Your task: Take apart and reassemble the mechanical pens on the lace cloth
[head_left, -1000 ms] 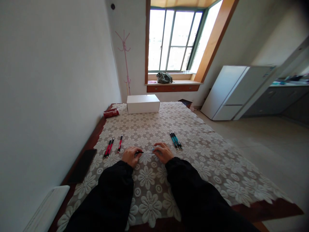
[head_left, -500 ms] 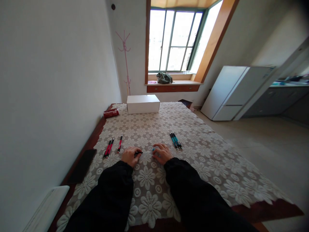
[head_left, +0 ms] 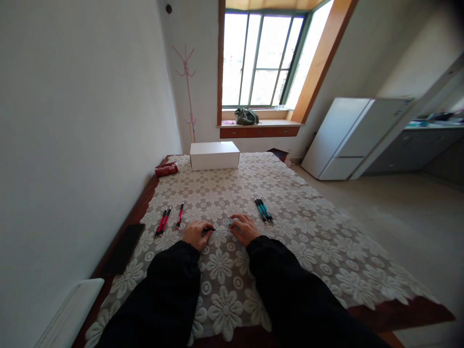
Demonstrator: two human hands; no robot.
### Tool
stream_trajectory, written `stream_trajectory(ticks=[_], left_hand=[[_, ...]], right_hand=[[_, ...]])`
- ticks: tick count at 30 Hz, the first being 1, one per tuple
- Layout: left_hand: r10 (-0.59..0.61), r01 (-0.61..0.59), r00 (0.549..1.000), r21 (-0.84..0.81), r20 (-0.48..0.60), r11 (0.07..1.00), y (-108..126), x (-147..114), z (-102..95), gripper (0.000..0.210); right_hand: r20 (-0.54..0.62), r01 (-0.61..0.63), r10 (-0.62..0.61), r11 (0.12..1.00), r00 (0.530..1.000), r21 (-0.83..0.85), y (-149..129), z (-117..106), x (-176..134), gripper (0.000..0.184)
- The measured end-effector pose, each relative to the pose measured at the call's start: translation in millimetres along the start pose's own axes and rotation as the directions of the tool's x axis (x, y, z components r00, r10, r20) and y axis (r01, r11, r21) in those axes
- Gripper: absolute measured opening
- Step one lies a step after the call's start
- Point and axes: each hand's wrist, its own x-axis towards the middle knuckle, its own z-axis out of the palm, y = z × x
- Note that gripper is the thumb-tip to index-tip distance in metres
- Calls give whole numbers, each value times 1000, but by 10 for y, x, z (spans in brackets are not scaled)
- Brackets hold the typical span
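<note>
Over the near part of the tablecloth, my left hand (head_left: 196,234) pinches a short black pen part (head_left: 210,229). My right hand (head_left: 245,230) is closed on a teal pen barrel (head_left: 230,224), mostly covered by the fingers. A thin whitish pen refill (head_left: 222,229) spans the gap between the hands. Two red and black pens (head_left: 163,222) lie side by side left of my left hand, and a third red pen (head_left: 180,215) lies closer to it. Beyond my right hand rests a close group of teal and black pens (head_left: 263,210).
A white box (head_left: 214,157) stands at the table's far end, with a red packet (head_left: 166,169) to its left. A dark flat object (head_left: 123,249) lies along the left edge by the wall. The flowered tablecloth (head_left: 226,311) covers the table.
My right hand has shifted very slightly, and the thin refill between the hands shows more clearly. Both hands keep their grip; the pens on the table have not moved.
</note>
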Motion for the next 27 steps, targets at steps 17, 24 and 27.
stream_trajectory(ticks=[17,24,27], left_hand=[[46,-47,998,4,43,999,-20,14,12,14],[68,-67,997,-17,26,998,-12,3,21,19],[76,-76,997,-4,31,997,-15,-2,27,21]], right_hand=[[29,38,-38,999,999,13,18,16,0,4],[29,43,-44,999,999,24,1,14,-2,4],[33,41,-41,999,999,11,-1,15,-4,4]])
